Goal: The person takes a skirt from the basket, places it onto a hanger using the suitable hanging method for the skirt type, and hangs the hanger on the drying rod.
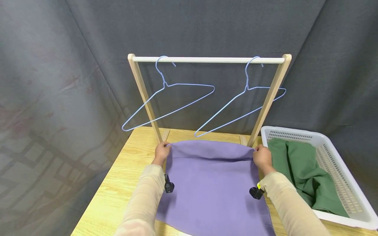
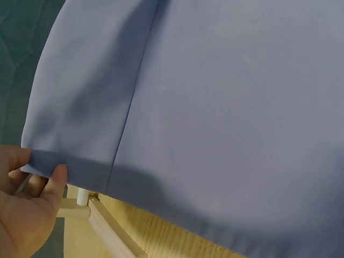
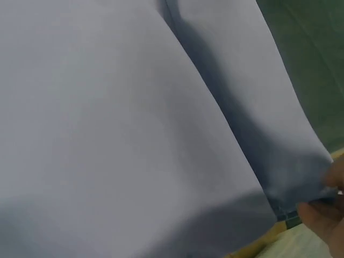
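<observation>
A purple cloth (image 1: pixel 212 190) is spread over the wooden table, its far edge raised and folded into a band. My left hand (image 1: pixel 161 152) pinches the far left corner between thumb and fingers. At the far right corner, my right hand (image 1: pixel 262 158) pinches the same edge. The left wrist view shows the fingertips on the corner of the cloth (image 2: pixel 215 107); in the right wrist view the hand (image 3: pixel 328 209) sits at the frame's edge, gripping the other corner. Two blue wire hangers, the left one (image 1: pixel 177 84) and the right one (image 1: pixel 220 113), hang beyond the cloth.
Both hangers hang from the white rod (image 1: pixel 206 60) of a wooden rack standing at the table's back. To the right, a white plastic basket (image 1: pixel 333 147) holds green cloth (image 1: pixel 304 164). Bare wooden table (image 1: pixel 118 177) shows on the left, and a grey curtain (image 1: pixel 206 26) hangs behind.
</observation>
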Tool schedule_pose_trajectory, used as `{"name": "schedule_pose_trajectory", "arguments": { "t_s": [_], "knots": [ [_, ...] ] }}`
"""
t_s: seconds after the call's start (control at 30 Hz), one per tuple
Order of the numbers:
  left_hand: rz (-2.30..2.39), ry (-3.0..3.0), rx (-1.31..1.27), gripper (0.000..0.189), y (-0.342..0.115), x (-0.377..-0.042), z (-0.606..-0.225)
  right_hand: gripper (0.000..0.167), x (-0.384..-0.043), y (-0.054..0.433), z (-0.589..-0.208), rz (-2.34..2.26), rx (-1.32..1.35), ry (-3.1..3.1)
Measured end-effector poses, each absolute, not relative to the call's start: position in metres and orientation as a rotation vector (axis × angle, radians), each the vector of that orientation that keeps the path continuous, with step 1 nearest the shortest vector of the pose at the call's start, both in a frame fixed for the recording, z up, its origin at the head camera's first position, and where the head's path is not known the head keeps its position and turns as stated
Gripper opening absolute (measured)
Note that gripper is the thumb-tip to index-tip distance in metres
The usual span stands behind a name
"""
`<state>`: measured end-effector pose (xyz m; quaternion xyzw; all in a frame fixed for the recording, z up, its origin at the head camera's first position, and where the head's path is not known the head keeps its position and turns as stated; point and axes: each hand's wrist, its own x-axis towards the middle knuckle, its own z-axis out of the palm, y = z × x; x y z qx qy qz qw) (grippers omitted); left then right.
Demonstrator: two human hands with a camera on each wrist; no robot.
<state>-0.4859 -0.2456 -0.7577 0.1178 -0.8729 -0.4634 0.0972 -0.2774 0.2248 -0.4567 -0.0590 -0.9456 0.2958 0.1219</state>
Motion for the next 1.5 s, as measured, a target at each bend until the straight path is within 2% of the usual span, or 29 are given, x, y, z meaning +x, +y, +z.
{"name": "schedule_pose_trajectory", "arguments": {
  "t_s": [0.07, 0.13, 0.2, 0.3, 0.4, 0.57, 0.73, 0.83, 0.93, 1.17, 1.33, 1.5],
  "knots": [
    [-1.395, -2.582, 0.333, 0.024, -0.249, -0.493, -0.770, 0.013, -0.279, 0.222, -0.460, 0.860, -0.147, -2.793],
    [-1.433, -2.575, 0.326, 0.027, -0.246, -0.485, -0.761, 0.019, -0.279, 0.220, -0.463, 0.857, -0.127, -2.824],
    [-1.517, -2.547, 0.286, 0.031, -0.240, -0.467, -0.738, 0.024, -0.278, 0.217, -0.465, 0.842, -0.114, -2.849],
    [-1.621, -2.546, 0.250, 0.033, -0.222, -0.422, -0.676, 0.028, -0.276, 0.213, -0.467, 0.828, -0.113, -2.849],
    [-1.686, -2.554, 0.182, 0.036, -0.216, -0.395, -0.643, 0.028, -0.273, 0.210, -0.470, 0.820, -0.080, -2.817],
    [-1.658, -2.560, 0.115, 0.032, -0.218, -0.379, -0.633, 0.027, -0.266, 0.206, -0.480, 0.814, 0.016, -2.809],
    [-1.720, -2.604, 0.071, 0.036, -0.223, -0.368, -0.621, 0.024, -0.254, 0.206, -0.491, 0.878, 0.071, -2.897],
    [-1.734, -2.619, 0.069, 0.040, -0.222, -0.354, -0.602, 0.023, -0.249, 0.205, -0.498, 0.922, 0.097, -2.956],
    [-1.780, -2.595, 0.083, 0.042, -0.216, -0.332, -0.573, 0.022, -0.244, 0.201, -0.502, 0.962, 0.114, -2.985],
    [-1.857, -2.546, 0.272, 0.038, -0.187, -0.269, -0.474, 0.020, -0.230, 0.185, -0.509, 0.816, 0.156, -2.968],
    [-1.965, -2.435, 0.323, 0.040, -0.190, -0.258, -0.452, 0.030, -0.220, 0.171, -0.511, 0.712, 0.181, -2.965],
    [-2.031, -2.298, 0.340, 0.043, -0.199, -0.257, -0.443, 0.025, -0.212, 0.161, -0.516, 0.734, 0.241, -2.932]
  ]
}}
